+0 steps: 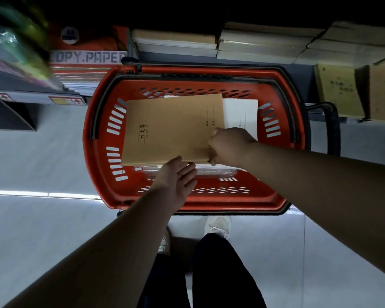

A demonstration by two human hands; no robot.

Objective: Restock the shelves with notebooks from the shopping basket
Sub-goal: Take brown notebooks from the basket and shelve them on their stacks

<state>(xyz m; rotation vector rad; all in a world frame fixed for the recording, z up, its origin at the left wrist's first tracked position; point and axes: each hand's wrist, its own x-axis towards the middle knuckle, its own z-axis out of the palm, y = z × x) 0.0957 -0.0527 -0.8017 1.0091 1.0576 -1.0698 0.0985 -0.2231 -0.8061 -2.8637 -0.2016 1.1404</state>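
The notebook is seen in the basket, long axis left to right, its right end pinched by the right hand, while the left hand, fingers loose and empty, is placed at its near edge.

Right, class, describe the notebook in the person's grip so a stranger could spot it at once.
Start at the red shopping basket on the floor. On top of its pile lies the brown notebook, its edge pinched by the right hand. Unlike the white notebook beneath, its cover is brown with black characters.
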